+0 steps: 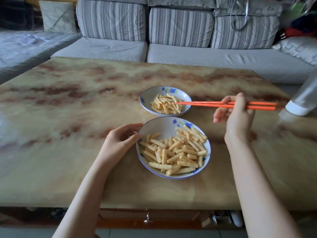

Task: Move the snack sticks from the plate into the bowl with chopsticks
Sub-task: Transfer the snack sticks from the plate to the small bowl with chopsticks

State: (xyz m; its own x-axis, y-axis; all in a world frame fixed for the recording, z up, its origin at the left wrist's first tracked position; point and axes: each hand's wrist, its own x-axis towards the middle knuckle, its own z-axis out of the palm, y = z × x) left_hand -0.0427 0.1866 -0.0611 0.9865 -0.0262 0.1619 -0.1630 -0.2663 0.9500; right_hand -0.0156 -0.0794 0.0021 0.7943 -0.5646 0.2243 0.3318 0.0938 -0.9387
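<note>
A white plate with blue flowers [155, 125] sits near the table's front, holding several ridged yellow snack sticks [176, 152]. Behind it stands a smaller white bowl [147, 94] with several sticks [164, 104] inside. My right hand [235, 114] grips a pair of orange chopsticks [214, 104]; they lie nearly level, and their tips reach over the bowl's right side among the sticks. I cannot tell whether a stick is between the tips. My left hand [120, 140] curls round the plate's left rim, thumb and fingers touching it.
The marbled tan table [68, 117] stretches wide to the left and front. A silvery bottle-like object with a white base [301, 103] leans at the right edge, close to the chopsticks' back ends. A grey striped sofa [180, 26] stands behind the table.
</note>
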